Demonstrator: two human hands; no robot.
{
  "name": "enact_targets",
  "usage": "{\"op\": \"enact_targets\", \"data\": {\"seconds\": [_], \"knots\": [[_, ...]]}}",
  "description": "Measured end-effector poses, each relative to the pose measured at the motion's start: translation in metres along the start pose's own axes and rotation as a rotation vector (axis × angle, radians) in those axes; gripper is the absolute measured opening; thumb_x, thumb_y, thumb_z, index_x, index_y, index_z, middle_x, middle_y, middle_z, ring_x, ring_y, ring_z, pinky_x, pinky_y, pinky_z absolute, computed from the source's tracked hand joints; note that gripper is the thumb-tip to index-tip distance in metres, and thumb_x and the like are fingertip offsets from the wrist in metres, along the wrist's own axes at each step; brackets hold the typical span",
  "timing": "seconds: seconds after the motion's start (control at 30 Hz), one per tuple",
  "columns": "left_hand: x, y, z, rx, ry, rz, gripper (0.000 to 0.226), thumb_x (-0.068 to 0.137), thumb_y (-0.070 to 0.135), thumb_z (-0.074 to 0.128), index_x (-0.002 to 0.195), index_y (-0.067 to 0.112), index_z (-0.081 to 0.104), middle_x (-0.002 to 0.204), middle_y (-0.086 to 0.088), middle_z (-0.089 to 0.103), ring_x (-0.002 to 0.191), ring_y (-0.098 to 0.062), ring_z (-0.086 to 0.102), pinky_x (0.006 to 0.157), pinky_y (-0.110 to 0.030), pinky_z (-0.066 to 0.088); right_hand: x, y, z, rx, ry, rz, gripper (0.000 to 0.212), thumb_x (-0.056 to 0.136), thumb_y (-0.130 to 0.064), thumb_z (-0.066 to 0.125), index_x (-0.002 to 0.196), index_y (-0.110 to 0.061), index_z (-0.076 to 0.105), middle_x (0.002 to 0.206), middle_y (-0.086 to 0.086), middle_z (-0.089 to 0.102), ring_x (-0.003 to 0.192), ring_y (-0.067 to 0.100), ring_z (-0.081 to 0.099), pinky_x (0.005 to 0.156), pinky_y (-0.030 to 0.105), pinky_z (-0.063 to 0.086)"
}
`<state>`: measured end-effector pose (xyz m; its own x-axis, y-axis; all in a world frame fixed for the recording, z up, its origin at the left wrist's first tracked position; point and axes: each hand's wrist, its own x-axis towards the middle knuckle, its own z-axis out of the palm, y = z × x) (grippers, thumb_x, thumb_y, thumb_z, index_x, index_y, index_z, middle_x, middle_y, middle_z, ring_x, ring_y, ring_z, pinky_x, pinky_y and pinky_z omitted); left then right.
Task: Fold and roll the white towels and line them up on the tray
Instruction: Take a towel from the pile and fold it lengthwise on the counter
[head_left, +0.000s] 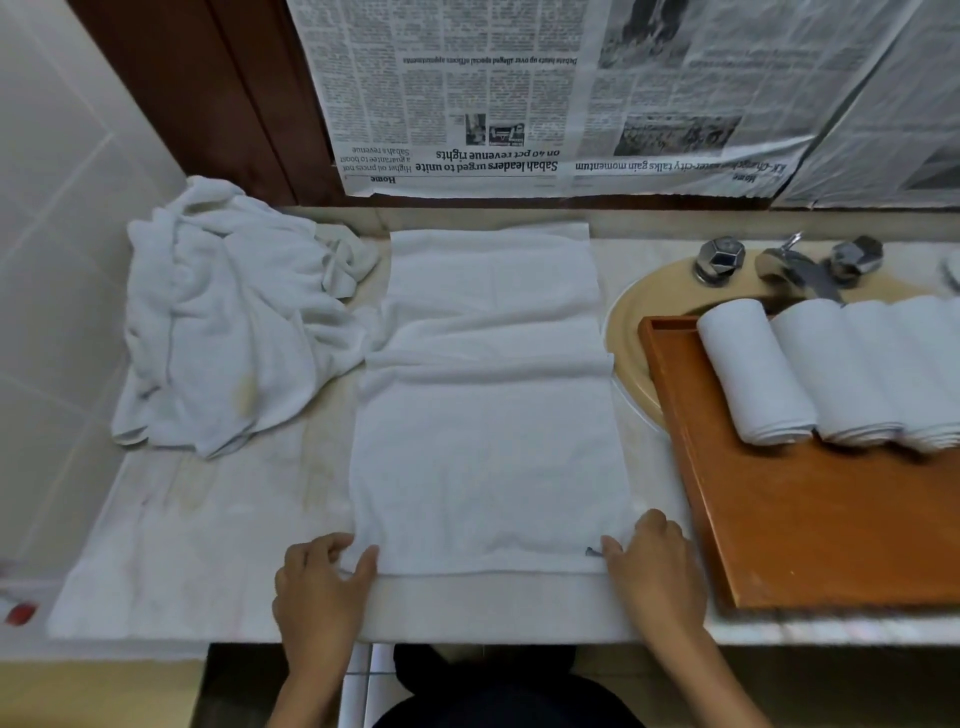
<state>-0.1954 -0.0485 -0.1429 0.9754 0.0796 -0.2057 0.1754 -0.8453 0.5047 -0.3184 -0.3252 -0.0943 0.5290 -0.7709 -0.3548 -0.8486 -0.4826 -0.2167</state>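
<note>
White terry is stretching away from both hands: the folded towel (488, 415) is lying flat on the counter (208, 545), its near hem running between them. The left hand (322, 577) is pinching the near left corner, thumb on top, and the right hand (654, 566) is pinching the near right corner likewise. A ridge is crossing the cloth farther out, and rolling over it is probably risking a lumpy, skewed roll. Beyond the left hand the loose pile (223, 322) is touching the towel's edge and may be dragging along. Just right of the right hand the tray (691, 467) is sitting partly over the basin (628, 322), so a knock could be shifting it. Rolled towels (753, 374) are filling its far part, leaving bare wood nearer the right hand.
</note>
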Motion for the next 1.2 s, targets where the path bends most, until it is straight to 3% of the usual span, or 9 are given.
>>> {"op": "enact_targets", "data": {"seconds": [0.33,0.43,0.57,0.67,0.73,0.83,0.97,1.07,1.2], "knots": [[-0.004,0.008,-0.010,-0.105,-0.072,0.045,0.016,0.083,0.024,0.077,0.087,0.018,0.063,0.092,0.001,0.056,0.090,-0.026,0.057,0.074,-0.040,0.047,0.007,-0.003,-0.002,0.084,-0.090,0.016,0.014,0.093,-0.026,0.058,0.085,-0.015,0.056,0.086,-0.003,0.054,0.078,0.014,0.056,0.056,0.025,0.038],[-0.006,0.012,-0.013,-0.309,-0.112,-0.126,0.014,0.086,0.022,0.075,0.090,0.015,0.063,0.090,0.002,0.062,0.092,-0.024,0.059,0.068,-0.028,0.041,0.006,-0.003,-0.007,0.212,-0.086,0.043,0.017,0.093,-0.023,0.057,0.079,-0.014,0.051,0.076,0.000,0.055,0.066,0.012,0.052,0.051,0.024,0.035],[-0.009,0.028,-0.018,-0.744,-0.147,-0.384,0.030,0.088,0.012,0.072,0.112,0.014,0.055,0.106,-0.006,0.062,0.099,-0.025,0.060,0.082,-0.037,0.048,0.006,-0.001,-0.009,0.480,-0.046,0.025,0.017,0.090,-0.016,0.064,0.089,-0.014,0.047,0.076,0.004,0.054,0.065,0.015,0.052,0.052,0.025,0.038],[-0.013,0.041,-0.022,-1.121,-0.092,-0.657,0.050,0.087,0.002,0.070,0.128,0.017,0.046,0.109,-0.009,0.059,0.082,-0.020,0.058,0.061,-0.027,0.052,0.001,-0.002,-0.008,0.646,-0.029,-0.031,0.027,0.088,-0.007,0.066,0.101,-0.018,0.045,0.066,0.003,0.047,0.056,0.016,0.048,0.047,0.020,0.037],[-0.010,0.047,-0.024,-1.372,-0.100,-0.839,0.039,0.084,0.000,0.069,0.119,0.013,0.055,0.102,-0.007,0.065,0.058,-0.010,0.051,0.039,-0.016,0.040,-0.002,-0.005,-0.011,0.773,-0.057,-0.055,0.024,0.087,-0.002,0.066,0.096,-0.019,0.052,0.060,0.002,0.040,0.052,0.017,0.043,0.047,0.023,0.039],[-0.009,0.058,-0.029,-1.569,-0.197,-0.927,0.010,0.094,0.009,0.059,0.089,0.017,0.058,0.066,0.003,0.069,0.035,-0.001,0.043,0.031,-0.011,0.027,-0.002,-0.012,-0.021,1.018,-0.175,-0.040,0.014,0.089,0.004,0.062,0.082,-0.008,0.065,0.066,0.009,0.055,0.053,0.025,0.054,0.047,0.028,0.043],[-0.014,0.084,-0.042,-1.555,-0.175,-0.813,0.008,0.091,0.010,0.066,0.091,0.018,0.062,0.080,0.005,0.061,0.052,-0.002,0.043,0.040,-0.011,0.034,-0.010,-0.030,-0.042,0.983,-0.185,-0.283,0.028,0.093,0.008,0.053,0.084,-0.010,0.072,0.078,-0.002,0.071,0.065,0.019,0.069,0.056,0.033,0.055],[-0.025,0.117,-0.053,-1.425,-0.119,-0.513,0.010,0.087,0.011,0.071,0.096,0.009,0.070,0.084,0.001,0.067,0.067,-0.008,0.052,0.067,-0.020,0.046,-0.015,-0.046,-0.059,0.933,-0.198,-0.435,0.043,0.085,0.020,0.049,0.085,-0.016,0.074,0.084,-0.007,0.074,0.077,0.013,0.071,0.065,0.032,0.059],[-0.033,0.166,-0.075,-1.288,-0.173,-0.170,0.033,0.068,0.025,0.078,0.095,0.007,0.075,0.094,-0.007,0.076,0.091,-0.019,0.069,0.087,-0.034,0.051,-0.015,-0.077,-0.087,0.842,-0.219,-0.603,0.033,0.077,0.010,0.069,0.085,-0.022,0.076,0.080,-0.001,0.073,0.076,0.012,0.070,0.068,0.028,0.057]]}}
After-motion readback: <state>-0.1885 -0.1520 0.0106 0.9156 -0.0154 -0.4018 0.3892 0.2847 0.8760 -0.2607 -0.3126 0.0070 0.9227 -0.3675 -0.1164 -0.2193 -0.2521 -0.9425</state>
